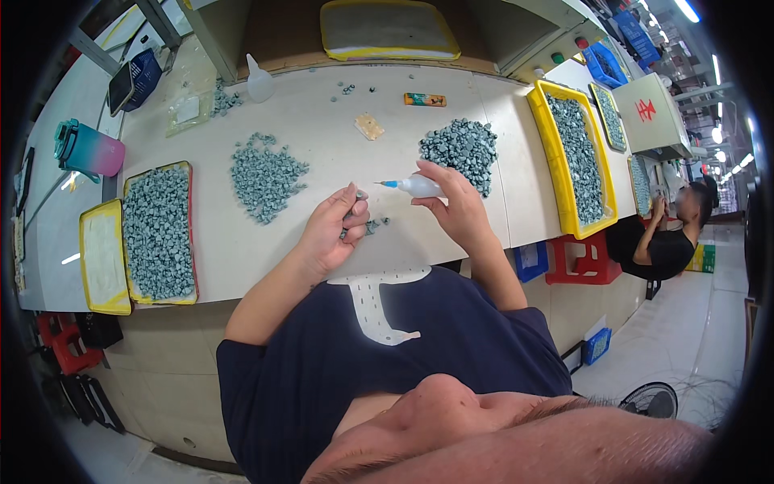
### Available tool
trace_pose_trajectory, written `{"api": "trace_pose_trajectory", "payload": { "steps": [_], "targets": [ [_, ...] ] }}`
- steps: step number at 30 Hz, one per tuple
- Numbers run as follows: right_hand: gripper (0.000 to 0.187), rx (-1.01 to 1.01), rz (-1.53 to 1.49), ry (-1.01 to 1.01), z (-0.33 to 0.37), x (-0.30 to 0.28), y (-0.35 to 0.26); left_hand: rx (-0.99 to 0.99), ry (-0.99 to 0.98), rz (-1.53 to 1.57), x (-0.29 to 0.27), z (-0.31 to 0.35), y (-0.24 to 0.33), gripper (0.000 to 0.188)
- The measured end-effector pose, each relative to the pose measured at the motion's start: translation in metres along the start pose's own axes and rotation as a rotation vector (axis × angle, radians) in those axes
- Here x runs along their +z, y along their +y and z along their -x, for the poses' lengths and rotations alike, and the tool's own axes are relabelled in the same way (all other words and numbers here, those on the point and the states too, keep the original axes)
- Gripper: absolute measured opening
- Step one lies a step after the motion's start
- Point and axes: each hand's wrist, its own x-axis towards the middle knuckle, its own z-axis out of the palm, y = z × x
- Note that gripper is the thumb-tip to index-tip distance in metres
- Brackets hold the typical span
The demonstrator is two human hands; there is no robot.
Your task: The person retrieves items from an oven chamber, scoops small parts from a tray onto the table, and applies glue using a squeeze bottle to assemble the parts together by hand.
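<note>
**Small piece (361,195) in my left hand (334,226), squeeze bottle (422,187) in my right hand (461,202)**

At the far left stands a teal-and-pink drinking bottle (93,150). Nearer me lie a yellow tray (103,258) and, touching it, a red-and-yellow-edged tray (193,246) full of grey-green pieces. Next comes a loose heap (268,179) of the same kind on the white tabletop (339,105).

My left hand is in front of me, thumb and forefinger pinching the small piece, the other fingers curled in; it is too small for me to make out its shape. A few loose pieces (372,227) lie just beside these fingers. My right thumb and fingers grip the squeeze bottle, held sideways, its blue needle tip (389,184) pointing left, near the small piece but apart from it. Beyond my right hand sits a darker heap (458,145), then a yellow bin (555,161) of pieces. Farther right, a co-worker (673,242) sits.
</note>
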Motion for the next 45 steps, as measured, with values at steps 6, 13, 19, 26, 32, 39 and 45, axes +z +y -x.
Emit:
{"api": "trace_pose_trajectory", "payload": {
  "steps": [6,13,19,26,32,39,45],
  "targets": [
    [0.038,-0.203,0.228,0.090,-0.003,-0.003,-0.006,-0.005,0.051,0.044,0.001,0.000,0.000,0.026],
    [0.039,-0.260,0.332,0.124,-0.008,-0.005,-0.017,0.039,0.035,0.007,0.001,0.000,-0.001,0.024],
    [0.038,-0.301,0.397,0.149,-0.009,-0.004,-0.018,0.056,0.070,-0.029,0.004,0.002,-0.001,0.025],
    [0.039,-0.324,0.431,0.160,-0.010,-0.003,-0.019,0.062,0.062,-0.051,0.005,0.002,-0.001,0.025],
    [0.038,-0.336,0.470,0.172,-0.010,-0.005,-0.021,0.050,0.006,-0.079,0.005,0.003,0.000,0.024],
    [0.035,-0.356,0.493,0.163,-0.010,-0.009,-0.023,0.024,0.029,-0.061,0.003,0.003,-0.001,0.026],
    [0.035,-0.360,0.475,0.156,-0.011,-0.009,-0.020,0.017,0.027,-0.036,0.002,0.002,0.000,0.026]
  ]
}}
